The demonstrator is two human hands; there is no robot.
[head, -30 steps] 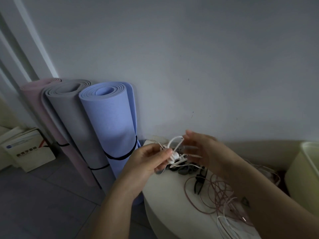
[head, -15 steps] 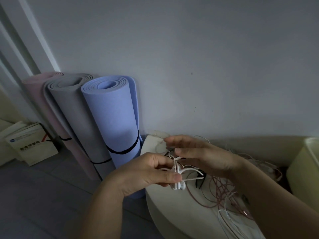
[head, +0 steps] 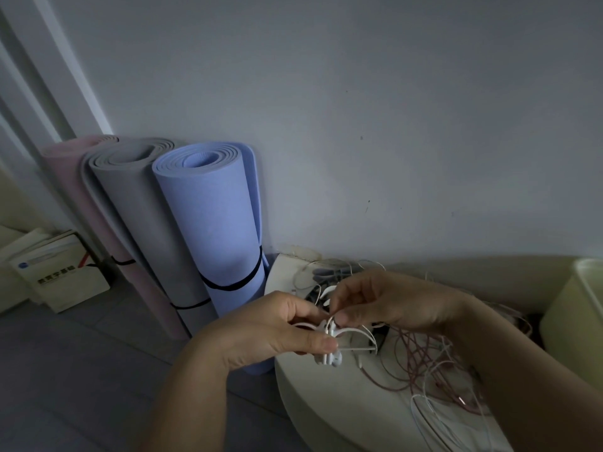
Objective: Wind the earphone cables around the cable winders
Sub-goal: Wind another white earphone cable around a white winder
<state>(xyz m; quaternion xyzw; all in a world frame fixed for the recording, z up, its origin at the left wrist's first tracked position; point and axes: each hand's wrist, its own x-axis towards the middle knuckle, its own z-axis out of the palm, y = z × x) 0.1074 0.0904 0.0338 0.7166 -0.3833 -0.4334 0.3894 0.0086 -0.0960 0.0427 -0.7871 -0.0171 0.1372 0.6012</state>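
Observation:
My left hand (head: 270, 331) grips a white cable winder (head: 329, 349) with white earphones hanging below its thumb. My right hand (head: 388, 301) is just above it, its thumb and fingertips pinching the thin white earphone cable (head: 365, 334) at the winder. Loops of that cable arc out to the right of the winder. Both hands hover over the left part of a round cream table (head: 329, 409). Dark winders (head: 329, 274) lie on the table behind the hands, partly hidden.
A tangle of pink cables (head: 421, 363) and white cables (head: 434, 419) lies on the table to the right. Three rolled mats, blue (head: 212, 230), grey (head: 140, 203) and pink, lean on the wall at left. A pale bin (head: 577, 321) stands at right, boxes (head: 55, 278) at far left.
My right hand went from spread fingers to pinching the cable close to the winder. My left hand with the winder moved down and right a little.

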